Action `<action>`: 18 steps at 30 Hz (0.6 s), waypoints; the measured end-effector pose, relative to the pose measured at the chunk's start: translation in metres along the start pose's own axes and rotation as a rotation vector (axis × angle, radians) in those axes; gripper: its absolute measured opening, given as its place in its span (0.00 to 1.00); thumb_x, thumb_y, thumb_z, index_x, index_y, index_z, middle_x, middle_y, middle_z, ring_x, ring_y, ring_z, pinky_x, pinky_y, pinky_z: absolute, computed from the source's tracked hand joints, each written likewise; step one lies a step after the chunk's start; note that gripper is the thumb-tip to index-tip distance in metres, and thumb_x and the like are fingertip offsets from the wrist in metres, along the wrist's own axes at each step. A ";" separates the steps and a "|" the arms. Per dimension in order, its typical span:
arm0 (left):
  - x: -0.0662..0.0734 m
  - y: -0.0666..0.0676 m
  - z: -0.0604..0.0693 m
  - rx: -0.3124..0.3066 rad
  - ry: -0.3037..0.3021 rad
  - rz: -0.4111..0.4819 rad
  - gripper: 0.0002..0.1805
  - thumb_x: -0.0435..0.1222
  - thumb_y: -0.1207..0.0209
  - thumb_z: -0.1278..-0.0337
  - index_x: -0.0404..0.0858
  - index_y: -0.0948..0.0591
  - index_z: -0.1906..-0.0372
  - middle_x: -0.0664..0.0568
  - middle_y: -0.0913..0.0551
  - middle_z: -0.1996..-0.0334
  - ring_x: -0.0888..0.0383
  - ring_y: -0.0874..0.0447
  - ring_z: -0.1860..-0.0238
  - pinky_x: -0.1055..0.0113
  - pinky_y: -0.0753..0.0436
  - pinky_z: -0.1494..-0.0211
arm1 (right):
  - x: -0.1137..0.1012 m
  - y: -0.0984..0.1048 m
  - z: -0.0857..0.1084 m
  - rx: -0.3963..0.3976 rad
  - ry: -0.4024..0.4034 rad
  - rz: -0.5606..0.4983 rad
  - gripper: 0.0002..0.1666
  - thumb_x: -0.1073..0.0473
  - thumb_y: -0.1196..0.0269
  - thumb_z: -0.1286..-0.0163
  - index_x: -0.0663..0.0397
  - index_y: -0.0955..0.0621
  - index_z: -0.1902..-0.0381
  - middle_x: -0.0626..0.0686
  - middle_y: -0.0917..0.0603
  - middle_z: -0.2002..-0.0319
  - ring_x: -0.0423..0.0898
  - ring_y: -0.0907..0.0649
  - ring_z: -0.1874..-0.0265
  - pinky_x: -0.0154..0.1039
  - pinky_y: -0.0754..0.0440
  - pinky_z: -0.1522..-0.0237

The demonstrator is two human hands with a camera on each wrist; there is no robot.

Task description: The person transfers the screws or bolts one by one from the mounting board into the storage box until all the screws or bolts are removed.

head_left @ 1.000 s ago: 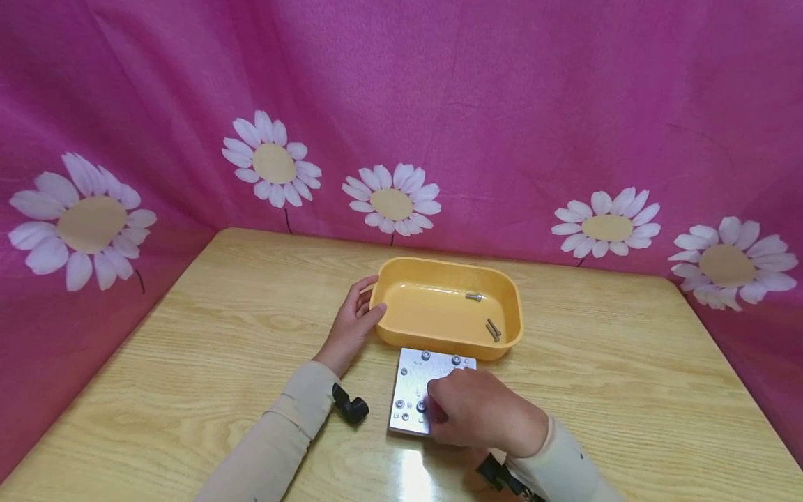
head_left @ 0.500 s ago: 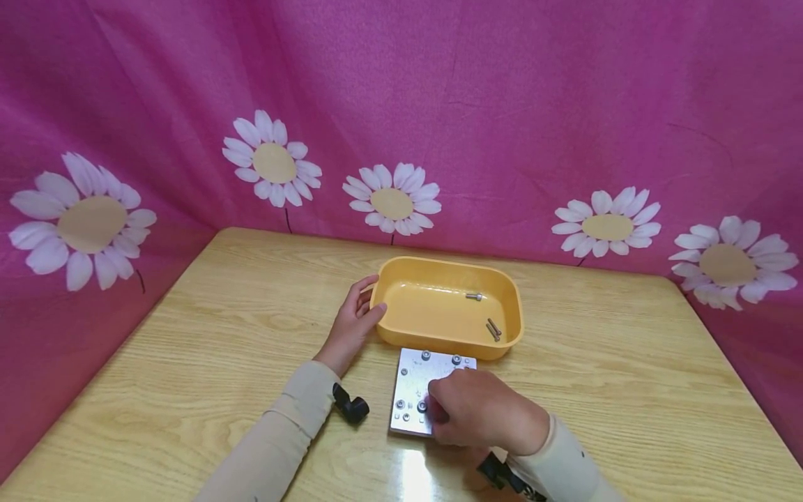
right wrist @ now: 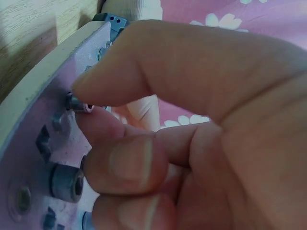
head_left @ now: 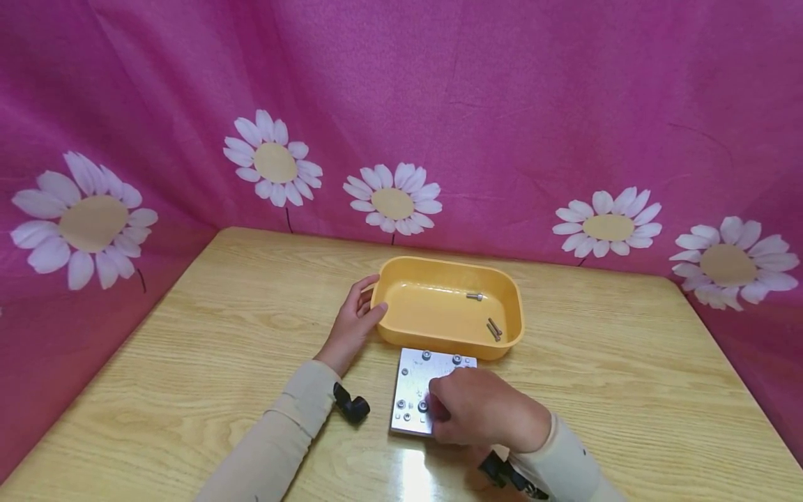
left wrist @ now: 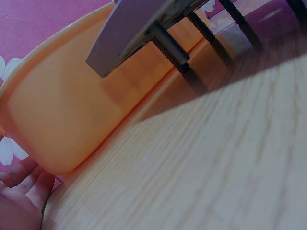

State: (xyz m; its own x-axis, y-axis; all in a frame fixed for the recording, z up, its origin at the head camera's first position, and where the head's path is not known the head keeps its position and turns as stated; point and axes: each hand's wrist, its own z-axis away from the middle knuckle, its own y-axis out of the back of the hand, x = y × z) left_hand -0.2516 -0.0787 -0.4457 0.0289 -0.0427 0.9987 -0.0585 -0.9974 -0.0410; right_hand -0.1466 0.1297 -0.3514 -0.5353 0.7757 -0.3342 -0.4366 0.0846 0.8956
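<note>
Metal, the cap screw [right wrist: 79, 105] is probably light, hard and slightly slippery; its head looks the best place to pinch. It stands in the metal plate [head_left: 410, 387], at lower centre of the head view. The right hand [head_left: 486, 411] has its grip pinched on the head; the left hand [head_left: 351, 331] clasps the left end of the yellow plastic bin [head_left: 439, 343], mid-frame. Compared with half a second ago, hands and objects look virtually unmoved.
</note>
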 end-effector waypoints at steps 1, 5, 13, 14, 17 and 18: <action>0.000 0.000 0.000 0.002 0.001 0.000 0.29 0.36 0.41 0.37 0.53 0.33 0.33 0.49 0.28 0.39 0.54 0.29 0.38 0.60 0.27 0.36 | 0.001 0.000 0.000 -0.002 0.002 -0.007 0.10 0.54 0.33 0.44 0.42 0.26 0.77 0.41 0.27 0.83 0.38 0.28 0.80 0.34 0.30 0.75; -0.001 0.000 -0.001 0.002 -0.003 -0.008 0.29 0.36 0.41 0.37 0.53 0.34 0.33 0.48 0.28 0.39 0.53 0.29 0.38 0.59 0.27 0.36 | 0.003 0.002 -0.001 -0.019 0.004 -0.050 0.09 0.53 0.33 0.44 0.42 0.24 0.76 0.41 0.26 0.81 0.38 0.27 0.79 0.34 0.29 0.75; -0.002 0.000 -0.001 0.001 -0.002 -0.008 0.29 0.36 0.41 0.37 0.53 0.34 0.33 0.48 0.28 0.39 0.53 0.29 0.38 0.60 0.27 0.37 | 0.006 0.009 0.002 -0.035 -0.006 -0.112 0.07 0.53 0.33 0.44 0.40 0.23 0.74 0.41 0.24 0.79 0.38 0.26 0.77 0.34 0.28 0.74; -0.001 0.000 -0.001 -0.001 -0.003 -0.006 0.29 0.36 0.41 0.37 0.52 0.34 0.32 0.48 0.28 0.39 0.53 0.29 0.38 0.59 0.27 0.36 | 0.006 0.010 0.003 -0.033 -0.003 -0.118 0.07 0.53 0.34 0.44 0.40 0.23 0.74 0.41 0.24 0.79 0.38 0.26 0.78 0.34 0.28 0.74; -0.001 0.000 0.000 -0.007 -0.010 0.001 0.29 0.35 0.42 0.36 0.51 0.34 0.32 0.46 0.29 0.38 0.51 0.29 0.37 0.58 0.27 0.36 | 0.008 0.013 0.006 -0.013 0.016 -0.118 0.06 0.55 0.34 0.45 0.41 0.23 0.74 0.40 0.24 0.79 0.37 0.26 0.77 0.34 0.27 0.74; 0.000 0.000 0.000 -0.010 -0.008 0.005 0.29 0.35 0.42 0.36 0.51 0.34 0.32 0.46 0.29 0.38 0.51 0.30 0.37 0.58 0.28 0.36 | 0.009 0.013 0.006 -0.011 0.019 -0.121 0.06 0.55 0.35 0.45 0.40 0.23 0.74 0.39 0.24 0.79 0.37 0.26 0.77 0.33 0.27 0.74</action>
State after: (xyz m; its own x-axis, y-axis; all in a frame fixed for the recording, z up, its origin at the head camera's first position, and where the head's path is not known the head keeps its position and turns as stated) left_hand -0.2519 -0.0791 -0.4462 0.0369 -0.0478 0.9982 -0.0684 -0.9966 -0.0452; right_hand -0.1524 0.1416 -0.3404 -0.4922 0.7481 -0.4450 -0.5067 0.1694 0.8453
